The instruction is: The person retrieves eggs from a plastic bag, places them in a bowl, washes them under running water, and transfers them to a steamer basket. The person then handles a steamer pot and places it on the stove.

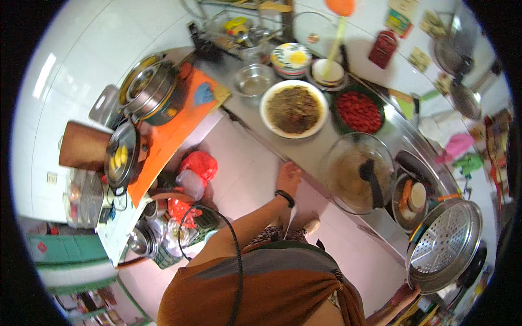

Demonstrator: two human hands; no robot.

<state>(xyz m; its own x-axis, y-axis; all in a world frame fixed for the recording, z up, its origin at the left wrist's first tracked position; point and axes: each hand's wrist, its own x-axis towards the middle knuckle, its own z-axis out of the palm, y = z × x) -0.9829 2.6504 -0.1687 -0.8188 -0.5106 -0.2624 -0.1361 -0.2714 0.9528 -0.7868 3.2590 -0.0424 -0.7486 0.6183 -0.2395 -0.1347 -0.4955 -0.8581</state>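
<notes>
My left hand (290, 173) is by the edge of the metal counter (265, 134), below a white bowl of cooked food (294, 109); whether its fingers hold anything is not clear. At the lower right, my right hand (410, 290) grips the rim of a perforated metal steamer pot (442, 244), which is tilted. Between the hands, a large glass bowl (346, 179) contains a brownish mixture and a black utensil (373, 183). A dark green bowl of red pieces (359, 112) stands beside the white bowl.
An orange-covered table (175, 126) at the left bears a stacked steamer (153, 98) and a lidded electric pan (121, 157). Red plastic bags (200, 165) lie below it. A glass bowl (255, 79) and stacked plates (290, 57) stand behind. Ladles (465, 98) hang at right.
</notes>
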